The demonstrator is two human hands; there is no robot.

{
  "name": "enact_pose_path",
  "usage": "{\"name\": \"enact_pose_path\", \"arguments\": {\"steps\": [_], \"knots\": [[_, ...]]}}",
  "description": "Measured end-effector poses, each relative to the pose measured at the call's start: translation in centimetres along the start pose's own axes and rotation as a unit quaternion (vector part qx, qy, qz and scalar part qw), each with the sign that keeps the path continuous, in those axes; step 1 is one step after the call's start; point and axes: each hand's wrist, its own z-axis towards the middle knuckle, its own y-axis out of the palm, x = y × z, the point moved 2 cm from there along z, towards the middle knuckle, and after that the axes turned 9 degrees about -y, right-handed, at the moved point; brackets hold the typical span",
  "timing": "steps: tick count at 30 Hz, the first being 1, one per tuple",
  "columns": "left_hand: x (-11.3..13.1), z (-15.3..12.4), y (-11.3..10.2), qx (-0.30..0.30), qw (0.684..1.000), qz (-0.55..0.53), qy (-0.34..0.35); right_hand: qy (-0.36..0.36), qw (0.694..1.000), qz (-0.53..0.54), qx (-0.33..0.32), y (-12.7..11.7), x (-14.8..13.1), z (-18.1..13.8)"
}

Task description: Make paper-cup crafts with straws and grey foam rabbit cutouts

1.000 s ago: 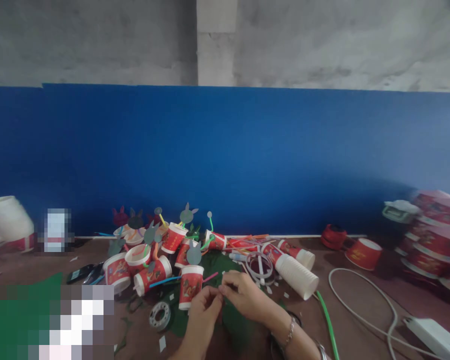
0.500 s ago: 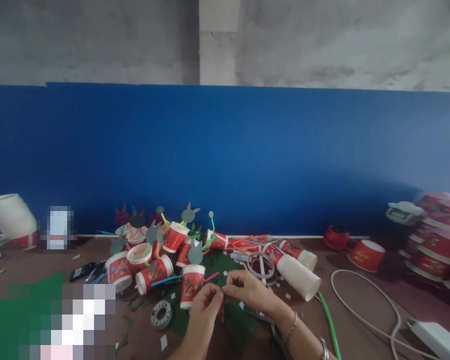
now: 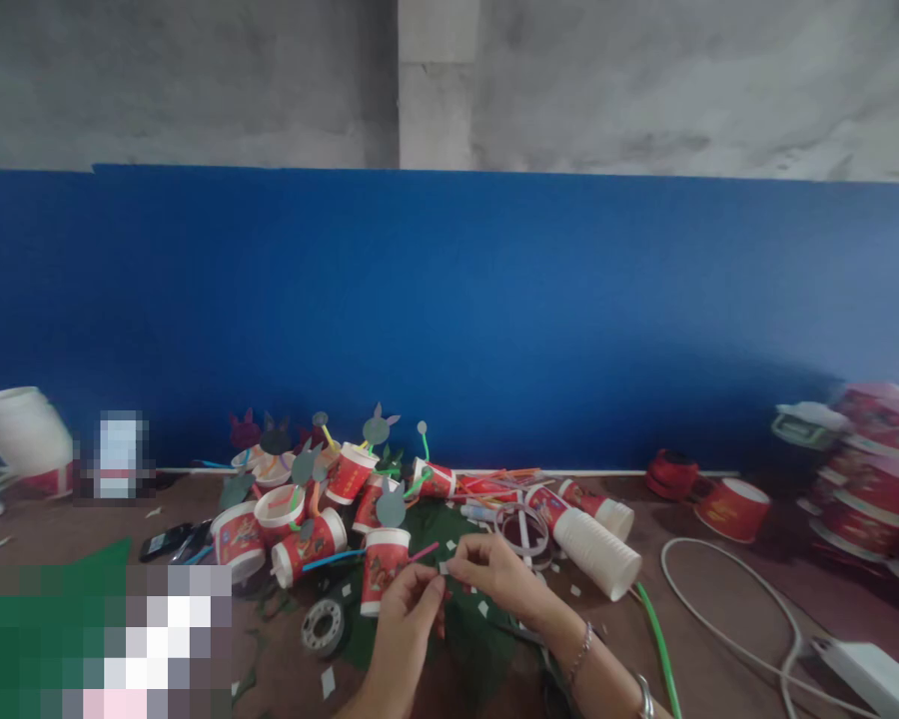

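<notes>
My left hand [image 3: 412, 611] is pinched closed, thumb against forefinger, just in front of an upright red paper cup [image 3: 385, 571] with a grey rabbit-head cutout [image 3: 391, 505] above it. A reddish bit shows beneath its fingertips, too small to make out. Facing it, my right hand [image 3: 492, 573] pinches a small white paper piece [image 3: 444, 568] between thumb and forefinger. The fingertips of both hands are almost together over dark green paper [image 3: 479, 649]. Left of my left hand lies a roll of tape [image 3: 323, 627].
Several red cups with straws and animal cutouts crowd the left middle. Stacked paper cups [image 3: 599, 554] lie on the right, beyond scissors [image 3: 528, 633]. White scraps [image 3: 328, 682] dot the brown table. A white cable [image 3: 726, 589] and red tubs [image 3: 732, 510] are farther right; a blue panel [image 3: 449, 320] stands behind.
My right hand has shifted slightly up and away from my left fingertips. The white piece now shows plainly between the two hands. My left hand has barely moved.
</notes>
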Motion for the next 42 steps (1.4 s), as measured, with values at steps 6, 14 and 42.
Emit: {"name": "enact_pose_path", "arguments": {"steps": [6, 14, 42], "knots": [[-0.6, 0.4, -0.6, 0.042, 0.998, 0.043, 0.017, -0.078, 0.978, -0.162, 0.105, 0.3, -1.5, -0.3], [-0.6, 0.1, -0.5, 0.048, 0.995, 0.076, 0.032, -0.134, 0.919, -0.367, 0.048, 1.7, -2.1, -1.3], [-1.3, -0.9, 0.2, 0.026, 0.980, 0.196, 0.029, -0.096, 0.898, -0.410, -0.124, 0.8, -2.8, -1.2]]}}
